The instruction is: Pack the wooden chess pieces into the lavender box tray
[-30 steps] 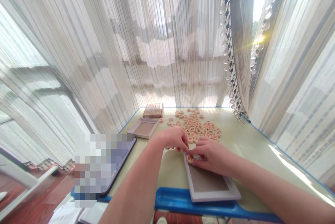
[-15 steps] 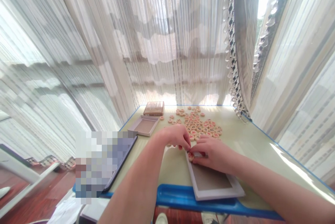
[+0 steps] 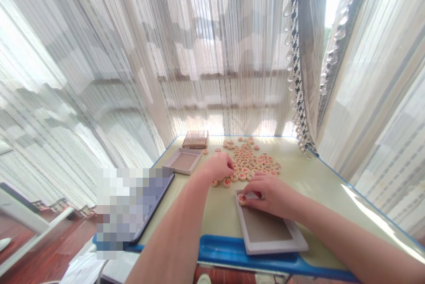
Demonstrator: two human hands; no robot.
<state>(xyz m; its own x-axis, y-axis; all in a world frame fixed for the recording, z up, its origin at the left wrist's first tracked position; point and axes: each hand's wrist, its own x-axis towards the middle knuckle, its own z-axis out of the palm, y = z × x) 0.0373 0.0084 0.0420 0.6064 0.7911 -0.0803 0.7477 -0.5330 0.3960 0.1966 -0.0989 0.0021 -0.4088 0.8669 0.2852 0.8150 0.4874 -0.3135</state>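
My right hand [image 3: 255, 193], thumb and fingertips nearly together, pinches a round piece [image 3: 242, 200] with a red character, at the upper left corner of a shallow open tray [image 3: 277, 247] right of lower centre. My left hand [image 3: 222, 166] is curled at the left edge of the scattered pieces [image 3: 245, 171], centre of the frame; its fingertips are turned away, so I cannot tell whether they have hold of one. It covers part of that scatter, and my right hand and wrist block the tray's upper right side. The tray's near end overlaps the table's blue trough [image 3: 222, 248]. My left forearm cuts across the lower middle, between the tray and a dark-edged tablet [image 3: 151, 208] at lower left, its screen pixelated. Beyond that, left of centre on the pale green table [image 3: 219, 217], lie another open tray [image 3: 182, 161] and, just behind it, a brown flat box [image 3: 195, 139]. Pale striped curtains [image 3: 212, 53] fill the upper frame; papers [image 3: 83, 270] show at lower left.
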